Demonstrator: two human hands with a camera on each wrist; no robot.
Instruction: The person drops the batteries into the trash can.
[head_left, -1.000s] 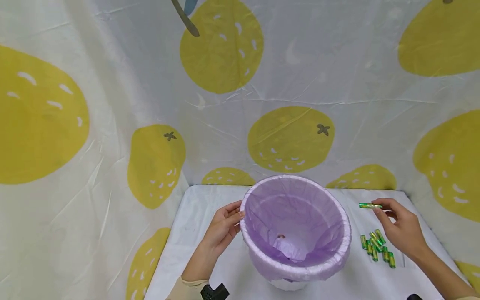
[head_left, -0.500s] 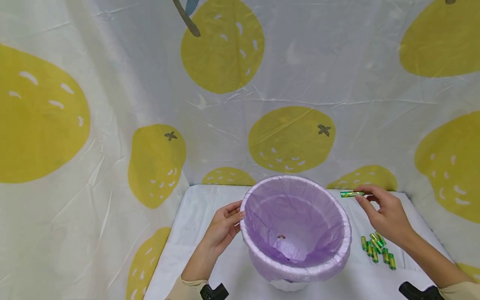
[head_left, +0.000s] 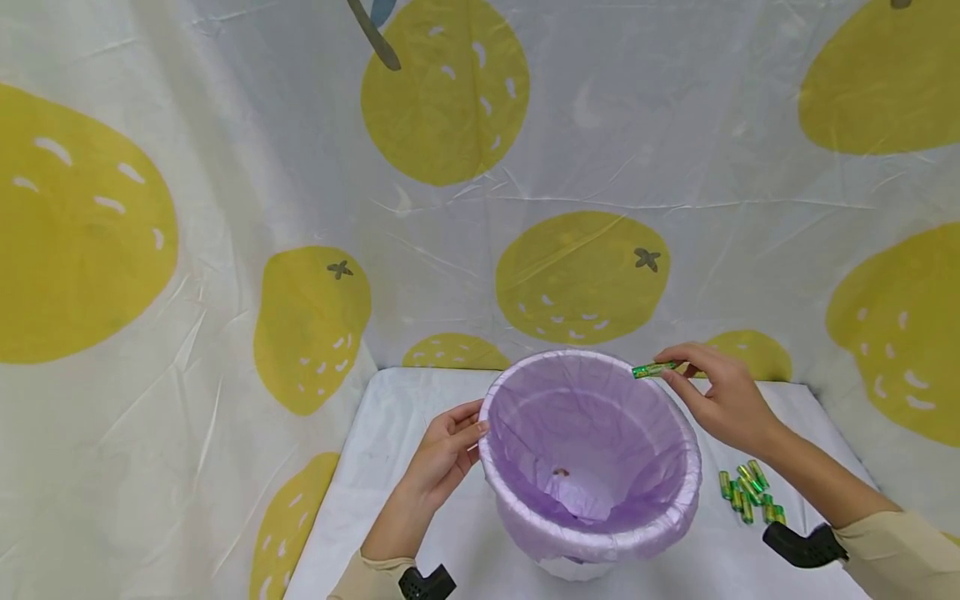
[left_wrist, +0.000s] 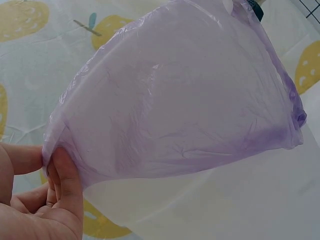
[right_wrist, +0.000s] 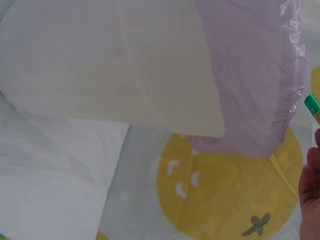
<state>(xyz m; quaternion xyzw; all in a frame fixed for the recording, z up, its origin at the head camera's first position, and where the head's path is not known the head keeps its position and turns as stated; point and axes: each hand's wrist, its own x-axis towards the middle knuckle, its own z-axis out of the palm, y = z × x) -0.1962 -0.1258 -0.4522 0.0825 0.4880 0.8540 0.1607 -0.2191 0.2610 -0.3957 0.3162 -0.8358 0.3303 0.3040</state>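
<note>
left hand (head_left: 442, 454) holds a purple-lined bin (head_left: 517, 535) by the rim (head_left: 600, 540), right hand (head_left: 720, 396) pinches a green battery (head_left: 651, 370) near its far right side, loose pile of batteries (head_left: 747, 488) on the white table (head_left: 412, 400)

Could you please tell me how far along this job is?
Looks done: the purple liner is fitted over the white bin. In hand: the left hand grips the lined rim while the right hand pinches a green battery near it. Apparently left: the loose batteries on the white table.

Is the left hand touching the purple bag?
Touching. The left wrist view shows the left hand pinching the lower-left edge of the bag, with no gap between them.
</note>
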